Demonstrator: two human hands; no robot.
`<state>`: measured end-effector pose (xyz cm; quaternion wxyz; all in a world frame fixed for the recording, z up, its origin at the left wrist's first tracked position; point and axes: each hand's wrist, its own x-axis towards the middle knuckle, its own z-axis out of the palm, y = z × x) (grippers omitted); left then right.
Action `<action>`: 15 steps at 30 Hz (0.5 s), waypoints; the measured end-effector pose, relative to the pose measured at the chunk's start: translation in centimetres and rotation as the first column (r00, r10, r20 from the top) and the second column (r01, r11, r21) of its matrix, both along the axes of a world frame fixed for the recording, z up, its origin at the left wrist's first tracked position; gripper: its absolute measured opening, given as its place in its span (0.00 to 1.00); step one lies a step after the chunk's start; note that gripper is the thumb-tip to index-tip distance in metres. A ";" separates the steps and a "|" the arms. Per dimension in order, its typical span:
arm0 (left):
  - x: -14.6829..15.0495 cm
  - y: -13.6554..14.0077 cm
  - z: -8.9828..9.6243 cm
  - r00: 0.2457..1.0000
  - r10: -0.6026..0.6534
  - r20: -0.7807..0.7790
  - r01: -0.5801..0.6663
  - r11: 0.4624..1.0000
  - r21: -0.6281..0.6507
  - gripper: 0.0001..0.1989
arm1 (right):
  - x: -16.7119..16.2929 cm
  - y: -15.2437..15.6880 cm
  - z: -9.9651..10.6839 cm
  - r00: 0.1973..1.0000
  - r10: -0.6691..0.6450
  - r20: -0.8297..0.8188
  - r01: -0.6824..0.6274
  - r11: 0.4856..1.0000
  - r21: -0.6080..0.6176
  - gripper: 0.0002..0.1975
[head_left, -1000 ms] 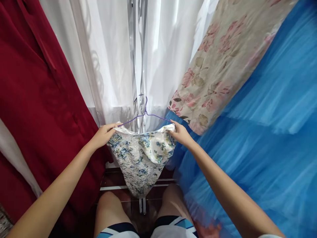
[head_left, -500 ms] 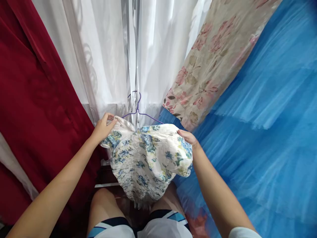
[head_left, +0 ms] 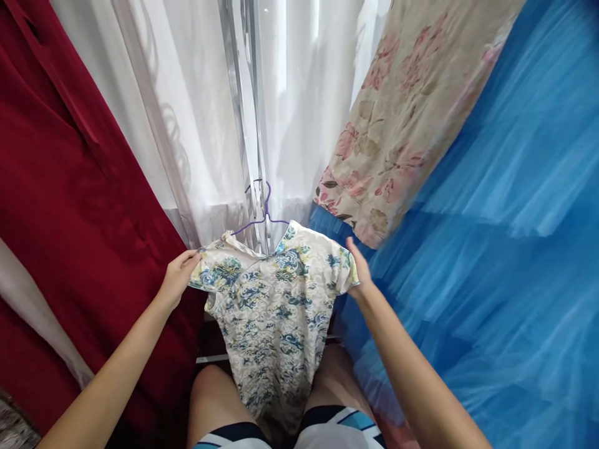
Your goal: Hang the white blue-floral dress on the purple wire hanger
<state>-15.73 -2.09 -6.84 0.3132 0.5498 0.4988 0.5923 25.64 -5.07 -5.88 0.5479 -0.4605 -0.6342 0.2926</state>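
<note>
A white short-sleeved top [head_left: 276, 299] with blue and yellow-green flowers hangs on a purple wire hanger [head_left: 268, 211], spread out in front of my knees. At its left sleeve end, my left hand [head_left: 178, 277] pinches the fabric between thumb and fingers. My right hand [head_left: 360, 268] is at the other sleeve's edge, thumb pointing up along the cloth and fingers mostly hidden behind it. The hanger's hook is at a grey metal upright [head_left: 248, 93], and its arms run into the neckline.
White curtains [head_left: 196, 125] hang behind the upright. A dark red cloth [head_left: 93, 206] is at left. On the right are a beige cloth with pink flowers [head_left: 369, 149] and a layered blue tulle skirt [head_left: 486, 262]. My bare knees [head_left: 213, 390] are below.
The top's bunched right side has been straightened and its body now hangs longer and flatter. My left hand moved outward and down from the shoulder to the sleeve end; my right shifted slightly down.
</note>
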 end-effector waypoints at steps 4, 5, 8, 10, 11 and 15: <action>0.1 -0.7 1.5 0.955 0.066 0.290 -0.085 0.995 0.056 0.24 | 0.5 -2.6 2.6 0.944 0.183 -0.274 -0.226 0.965 -0.135 0.25; 0.4 -0.8 2.5 0.942 0.080 0.327 -0.115 0.989 0.090 0.25 | 0.2 -3.1 3.4 0.937 0.176 -0.302 -0.229 0.962 -0.149 0.23; 1.3 -1.4 6.2 0.965 0.045 0.259 -0.117 0.956 0.270 0.29 | -0.7 -4.2 5.2 0.915 0.065 -0.399 -0.133 0.980 -0.145 0.20; 2.1 -2.2 8.3 0.998 0.070 -0.010 -0.059 0.910 0.411 0.36 | -1.2 -5.4 5.3 0.878 -0.017 -0.479 -0.047 0.992 -0.120 0.18; 2.6 -2.7 9.0 0.973 0.129 -0.193 -0.025 0.883 0.468 0.40 | -1.4 -6.4 5.0 0.863 -0.051 -0.503 -0.001 0.995 -0.102 0.16; 5.3 -4.1 8.2 0.641 0.343 -0.687 0.149 0.823 0.549 0.50 | -2.8 -12.5 2.3 0.928 -0.075 -0.366 0.072 0.997 -0.022 0.14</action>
